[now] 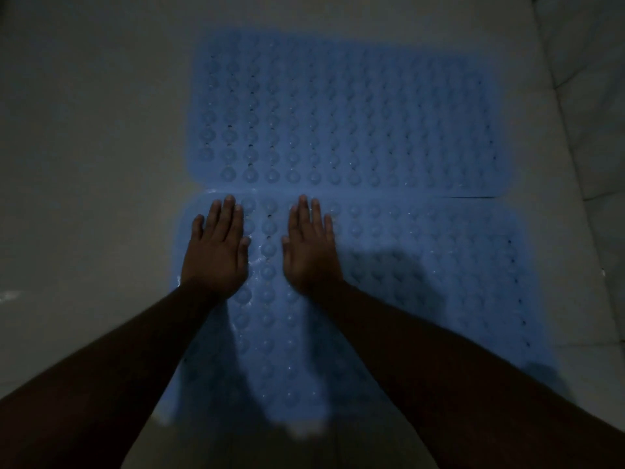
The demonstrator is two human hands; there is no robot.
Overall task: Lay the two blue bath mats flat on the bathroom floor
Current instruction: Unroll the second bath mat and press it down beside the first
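Note:
Two blue bath mats with rows of round bumps and small holes lie flat on the pale floor, long edges meeting. The far mat fills the upper middle of the view. The near mat lies below it, partly under my arms. My left hand rests palm down on the near mat's left part, fingers straight and close together, just short of the seam. My right hand lies flat beside it in the same way. Neither hand holds anything.
The pale tiled floor surrounds the mats. At the right a lighter tiled wall or step rises with dark grout lines. A wet glint shows on the floor at the far left. The scene is dim.

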